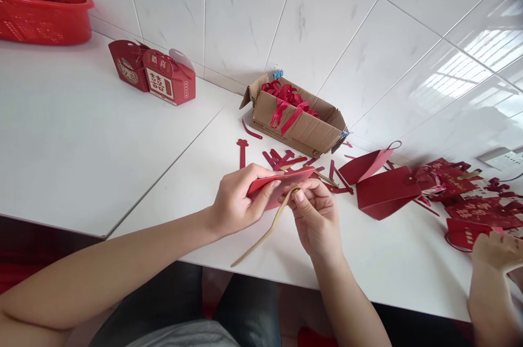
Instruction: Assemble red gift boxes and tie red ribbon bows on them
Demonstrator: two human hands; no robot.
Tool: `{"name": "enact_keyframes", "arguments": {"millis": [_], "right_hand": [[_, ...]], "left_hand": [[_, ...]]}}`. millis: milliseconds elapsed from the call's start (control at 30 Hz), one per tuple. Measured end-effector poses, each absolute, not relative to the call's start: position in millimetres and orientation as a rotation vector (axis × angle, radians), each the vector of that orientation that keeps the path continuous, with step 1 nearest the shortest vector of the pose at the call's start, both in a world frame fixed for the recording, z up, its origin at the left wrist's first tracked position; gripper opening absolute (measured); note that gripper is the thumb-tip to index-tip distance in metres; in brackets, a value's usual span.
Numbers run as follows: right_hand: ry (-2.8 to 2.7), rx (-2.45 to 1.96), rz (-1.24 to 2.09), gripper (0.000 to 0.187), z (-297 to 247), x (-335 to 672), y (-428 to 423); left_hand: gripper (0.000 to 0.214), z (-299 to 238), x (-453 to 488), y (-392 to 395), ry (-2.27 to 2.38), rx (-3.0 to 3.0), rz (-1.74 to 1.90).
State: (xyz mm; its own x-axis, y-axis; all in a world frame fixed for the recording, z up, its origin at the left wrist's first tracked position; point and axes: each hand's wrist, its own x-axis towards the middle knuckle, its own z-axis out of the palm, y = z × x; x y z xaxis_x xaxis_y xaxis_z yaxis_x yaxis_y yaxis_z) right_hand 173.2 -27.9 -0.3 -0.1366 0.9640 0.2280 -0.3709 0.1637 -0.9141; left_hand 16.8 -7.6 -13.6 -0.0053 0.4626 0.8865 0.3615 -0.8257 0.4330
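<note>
white tabletop (pixel 61 134), red card (pixel 297 175) partly behind left hand (pixel 241 200)

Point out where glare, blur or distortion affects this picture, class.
Head view: bright window-like glare on the wall tiles, far right; head view: left hand and right hand fairly clear; head view: other person's hand softer at the right edge; head view: red basket, upper left, looks stretched, probably by the lens.

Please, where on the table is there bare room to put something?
Bare: white tabletop before the printed boxes; also between the right hand and the co-worker's hand. Crowded: red strips before the cardboard box, red bags on the right.
</note>
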Motion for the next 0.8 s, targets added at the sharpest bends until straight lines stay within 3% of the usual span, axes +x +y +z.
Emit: {"name": "enact_keyframes", "arguments": {"millis": [800], "right_hand": [[-1.144, -0.755, 1.275, 0.006, -5.7, 171.8, -27.7]], "left_hand": [[0.017, -15.1, 17.2, -5.0, 0.684, 2.257, 2.041]]}}
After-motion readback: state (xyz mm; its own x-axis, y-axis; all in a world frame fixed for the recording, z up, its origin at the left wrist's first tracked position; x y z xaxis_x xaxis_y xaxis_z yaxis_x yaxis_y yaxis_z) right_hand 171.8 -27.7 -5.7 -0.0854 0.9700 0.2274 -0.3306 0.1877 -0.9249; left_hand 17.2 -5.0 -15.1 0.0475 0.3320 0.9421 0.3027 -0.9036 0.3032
